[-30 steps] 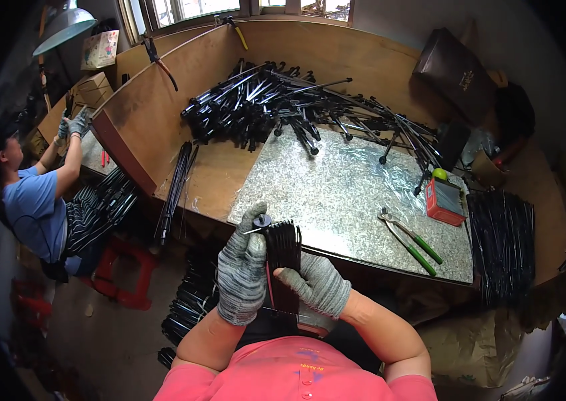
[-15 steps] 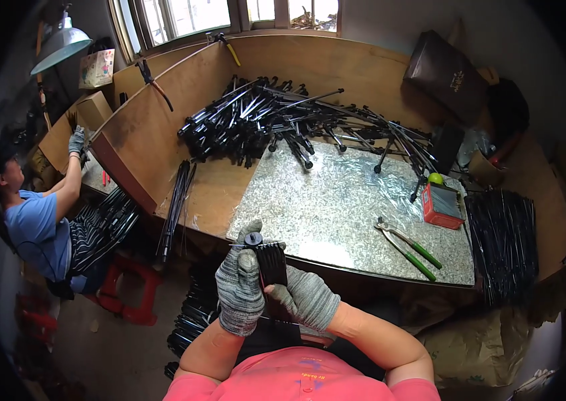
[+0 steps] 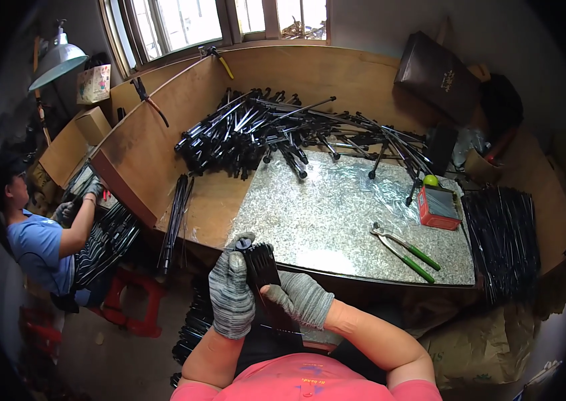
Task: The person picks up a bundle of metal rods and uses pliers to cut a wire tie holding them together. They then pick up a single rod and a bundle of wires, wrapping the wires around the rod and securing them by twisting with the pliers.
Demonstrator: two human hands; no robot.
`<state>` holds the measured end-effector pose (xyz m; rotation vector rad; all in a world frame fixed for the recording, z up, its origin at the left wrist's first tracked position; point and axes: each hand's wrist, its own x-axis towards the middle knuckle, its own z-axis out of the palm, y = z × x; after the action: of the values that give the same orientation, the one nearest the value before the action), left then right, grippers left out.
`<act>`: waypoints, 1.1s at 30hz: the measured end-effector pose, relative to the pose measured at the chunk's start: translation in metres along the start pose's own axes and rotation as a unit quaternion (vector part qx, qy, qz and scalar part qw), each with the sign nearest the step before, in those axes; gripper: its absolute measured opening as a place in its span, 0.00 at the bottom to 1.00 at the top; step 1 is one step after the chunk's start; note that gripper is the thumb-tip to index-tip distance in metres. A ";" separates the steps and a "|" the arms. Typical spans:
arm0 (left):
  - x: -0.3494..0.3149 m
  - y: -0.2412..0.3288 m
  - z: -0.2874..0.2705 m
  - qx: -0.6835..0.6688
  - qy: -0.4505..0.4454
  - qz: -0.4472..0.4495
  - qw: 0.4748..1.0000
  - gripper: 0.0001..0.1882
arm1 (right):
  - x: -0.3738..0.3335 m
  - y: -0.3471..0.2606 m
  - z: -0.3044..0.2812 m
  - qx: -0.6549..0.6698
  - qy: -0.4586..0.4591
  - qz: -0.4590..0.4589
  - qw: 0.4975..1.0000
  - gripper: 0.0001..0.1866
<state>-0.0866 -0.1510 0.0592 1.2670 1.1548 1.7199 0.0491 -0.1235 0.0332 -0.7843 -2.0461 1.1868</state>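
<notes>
Both my hands wear grey striped gloves and are raised over my lap, before the table's near edge. My left hand [image 3: 231, 294] is closed, with its thumb against a small round black hub [image 3: 243, 245] with a hole in its top. Close beside the hub, a flat black bundle of ribs [image 3: 264, 269] shows a toothed row of ends and slopes down toward my lap. My right hand [image 3: 301, 299] grips this bundle, thumb across its front. The fingers behind the bundle are hidden.
A speckled stone slab [image 3: 309, 227] bears green-handled pliers [image 3: 406, 252] and a red box [image 3: 438, 207]. Black rods [image 3: 249, 137] are heaped behind it. More thin black ribs [image 3: 502, 240] lie at right. Left, beyond a wooden partition [image 3: 142, 147], a co-worker [image 3: 42, 240] sits.
The view has shifted slightly. My hands keep their hold, with the hub and bundle a little lower and further left. The co-worker's gloved hand has come down from the cardboard to the lap.
</notes>
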 end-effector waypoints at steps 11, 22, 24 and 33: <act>0.005 0.007 0.002 0.005 -0.044 -0.002 0.999 0.24 | 0.006 0.026 0.003 -0.022 0.000 -0.009 1.000 0.24; 0.024 -0.023 -0.022 -0.282 -0.195 -0.111 0.933 0.23 | 0.004 0.004 -0.016 0.020 -0.113 0.026 0.993 0.23; 0.030 -0.041 -0.020 -0.335 -0.185 -0.147 0.912 0.22 | 0.004 0.003 -0.017 0.033 -0.125 0.041 0.991 0.23; 0.013 -0.040 0.006 0.054 0.074 0.052 0.994 0.31 | 0.005 0.012 0.001 -0.066 0.072 -0.018 0.995 0.19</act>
<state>-0.0833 -0.1240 0.0273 1.3035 1.3027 1.8763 0.0474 -0.1158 0.0232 -0.8662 -2.0255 0.9549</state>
